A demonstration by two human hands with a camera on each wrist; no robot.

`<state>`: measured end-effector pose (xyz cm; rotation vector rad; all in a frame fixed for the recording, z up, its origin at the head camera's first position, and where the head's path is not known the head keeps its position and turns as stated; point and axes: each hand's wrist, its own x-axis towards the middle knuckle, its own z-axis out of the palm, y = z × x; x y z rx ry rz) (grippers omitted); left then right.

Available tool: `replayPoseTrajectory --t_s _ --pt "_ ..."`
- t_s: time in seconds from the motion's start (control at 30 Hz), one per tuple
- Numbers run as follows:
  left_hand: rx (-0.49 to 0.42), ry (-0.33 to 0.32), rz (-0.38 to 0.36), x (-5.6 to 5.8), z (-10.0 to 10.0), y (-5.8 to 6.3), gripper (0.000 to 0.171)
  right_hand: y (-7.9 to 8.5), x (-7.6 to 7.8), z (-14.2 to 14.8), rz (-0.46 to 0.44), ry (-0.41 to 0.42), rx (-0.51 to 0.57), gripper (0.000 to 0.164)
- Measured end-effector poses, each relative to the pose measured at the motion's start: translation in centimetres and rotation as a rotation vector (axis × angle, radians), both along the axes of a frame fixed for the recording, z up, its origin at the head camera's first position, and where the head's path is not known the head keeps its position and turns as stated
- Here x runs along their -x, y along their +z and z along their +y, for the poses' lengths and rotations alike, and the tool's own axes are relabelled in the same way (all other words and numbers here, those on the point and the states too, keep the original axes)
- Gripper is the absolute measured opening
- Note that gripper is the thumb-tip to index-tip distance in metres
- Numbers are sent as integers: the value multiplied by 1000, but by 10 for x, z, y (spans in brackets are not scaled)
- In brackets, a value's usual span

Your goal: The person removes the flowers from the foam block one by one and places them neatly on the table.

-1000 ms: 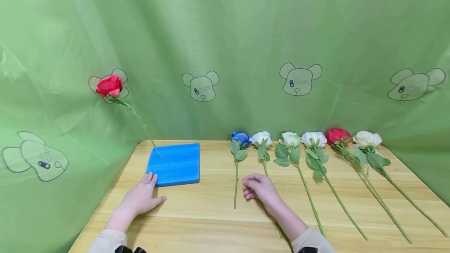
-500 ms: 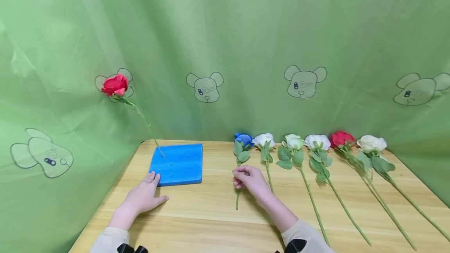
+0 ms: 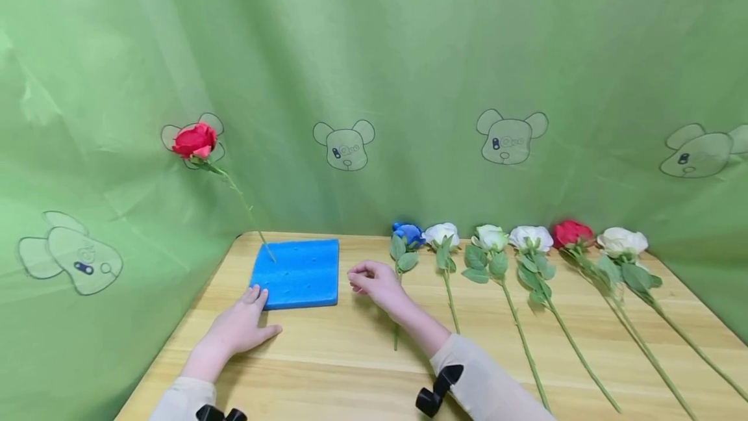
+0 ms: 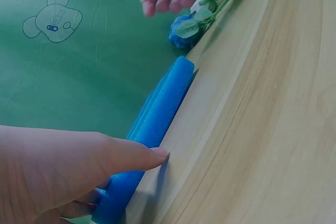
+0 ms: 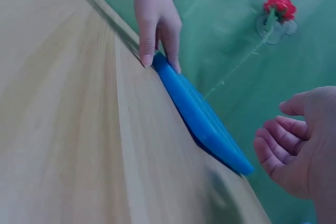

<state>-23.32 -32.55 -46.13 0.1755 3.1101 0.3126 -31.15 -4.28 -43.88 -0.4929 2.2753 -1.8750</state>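
A blue foam block (image 3: 304, 278) with small holes lies on the table's left side. One red rose (image 3: 195, 141) is stuck in its back left part, its stem leaning left. My left hand (image 3: 236, 327) rests on the block's front left corner, fingers straight and thumb out on the tabletop side. Just right of the block, my right hand (image 3: 378, 286) hovers above the table with loosely curled fingers; nothing shows in its grasp in the right wrist view. Under the right forearm lies a blue rose (image 3: 409, 234), its stem partly hidden by the hand.
To the right, two white roses (image 3: 441, 234) (image 3: 530, 238), a pale green rose (image 3: 491, 237), another red rose (image 3: 573, 233) and a cream rose (image 3: 622, 241) lie with stems toward the front. A green curtain (image 3: 421, 51) surrounds the wooden table (image 3: 327, 369).
My right hand has moved left, from beside the blue rose's stem, across it, to near the block. My left hand stays on the block. The head view has shifted slightly.
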Motion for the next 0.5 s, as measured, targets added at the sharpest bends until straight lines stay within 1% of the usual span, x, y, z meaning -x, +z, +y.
replayPoseTrajectory --t_s 0.07,0.13,0.27,0.4,0.5 --pt "1 -2 -2 0 1 0 85 -2 4 -7 25 13 -26 21" --pt "-1 -2 -8 0 3 0 84 -9 11 -13 44 29 -46 20" --pt "-7 1 -13 0 4 0 84 -11 15 -27 74 54 -87 17" --pt "-5 6 -16 1 2 0 85 -13 20 -46 112 72 -102 15" --pt "-1 12 -13 1 0 0 87 -17 23 -62 124 86 -95 15"
